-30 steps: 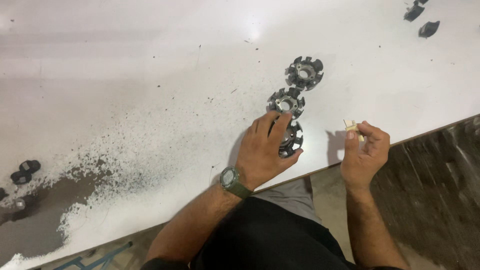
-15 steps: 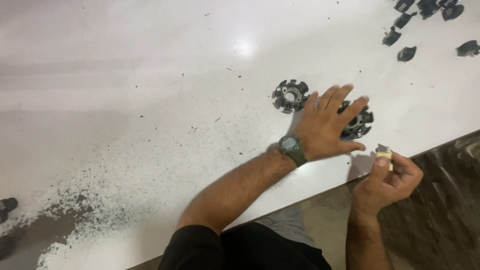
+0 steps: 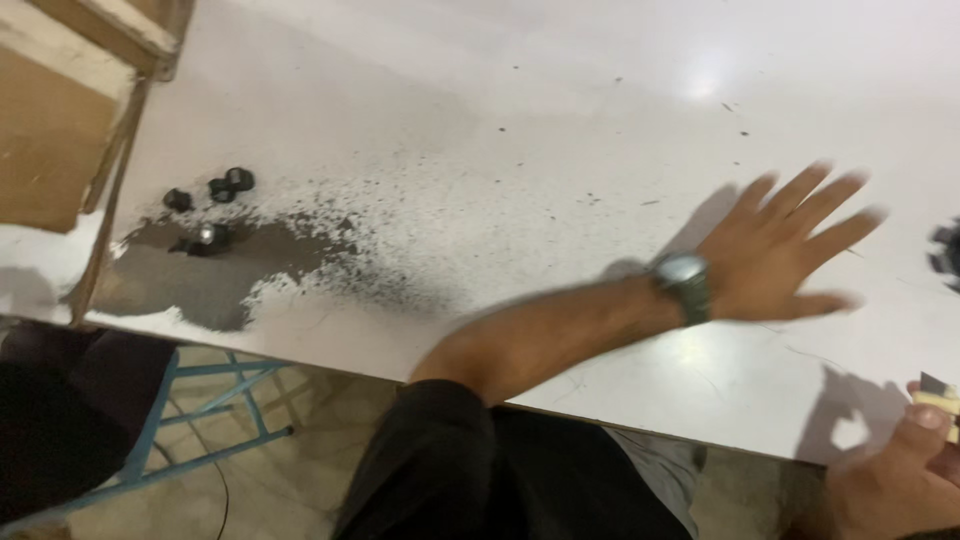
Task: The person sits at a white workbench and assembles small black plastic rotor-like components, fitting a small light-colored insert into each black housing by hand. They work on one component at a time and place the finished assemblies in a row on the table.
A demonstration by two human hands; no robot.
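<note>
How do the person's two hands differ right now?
The left hand is spread flat and open over the white table, blurred, with a wristwatch. The right hand sits at the table's edge, fingers pinched on a small pale piece. Both are bare.

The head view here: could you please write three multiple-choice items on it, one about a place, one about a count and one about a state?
1. Where on the white table do the small black parts lie?
A. far left, by the worn dark patch
B. under the left hand
C. at the near right edge

2. How many wristwatches show?
A. none
B. one
C. two

3. How is the left hand?
A. fist closed
B. gripping a black part
C. fingers spread, empty

Answers:
1 A, they lie beside the dark patch.
2 B, one wristwatch sits on the left wrist.
3 C, the fingers are splayed over bare table.
</note>
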